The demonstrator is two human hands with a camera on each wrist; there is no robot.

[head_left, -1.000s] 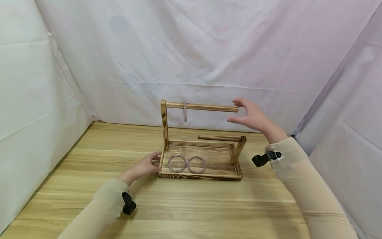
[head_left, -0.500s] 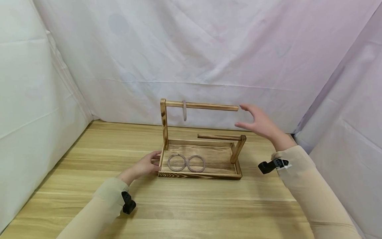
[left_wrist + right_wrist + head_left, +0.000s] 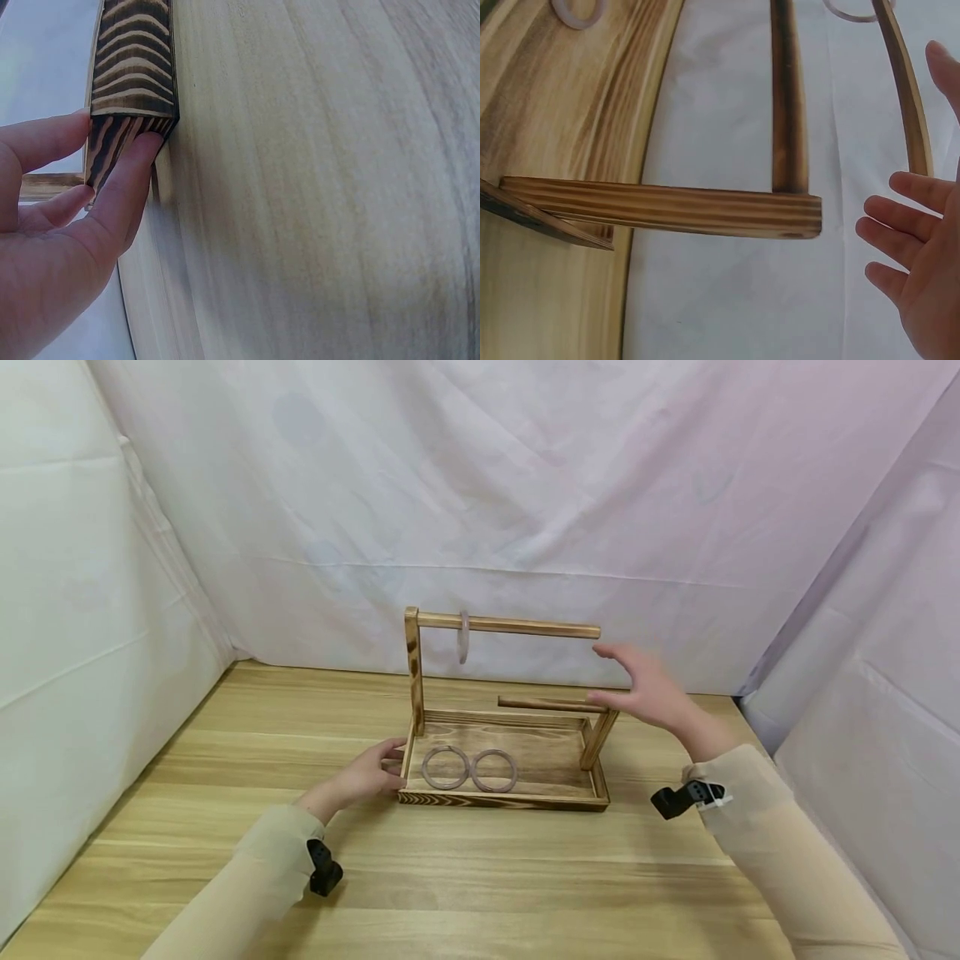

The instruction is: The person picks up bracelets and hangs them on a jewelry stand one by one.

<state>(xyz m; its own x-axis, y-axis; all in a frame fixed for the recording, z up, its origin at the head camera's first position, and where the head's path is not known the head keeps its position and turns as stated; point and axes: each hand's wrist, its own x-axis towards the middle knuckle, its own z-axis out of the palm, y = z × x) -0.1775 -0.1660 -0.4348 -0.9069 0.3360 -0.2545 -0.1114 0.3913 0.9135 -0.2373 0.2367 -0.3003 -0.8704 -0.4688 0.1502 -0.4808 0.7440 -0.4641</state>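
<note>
A wooden rack has a shallow tray base [image 3: 547, 806], a tall post with a long upper bar [image 3: 532, 627], and a shorter post with a lower bar [image 3: 551, 703]. One pale translucent bangle [image 3: 463, 647] hangs on the upper bar, towards the post. Two more bangles, a left one [image 3: 446, 787] and a right one [image 3: 493, 791], lie side by side in the tray. My left hand [image 3: 365, 777] touches the tray's left end with its fingertips and thumb. Holding nothing, my right hand [image 3: 651, 692] is spread near the upper bar's free end, slightly below it.
The rack stands on a wood-grain table [image 3: 480, 877]. White cloth hangs behind as a backdrop [image 3: 525, 485], with cloth walls on the left [image 3: 67, 610] and right [image 3: 877, 693]. Both posts rise above the tray near my hands.
My right hand has moved away from the upper bar's free end, rightward and then down. The left hand, the rack and all the bangles look unmoved.
</note>
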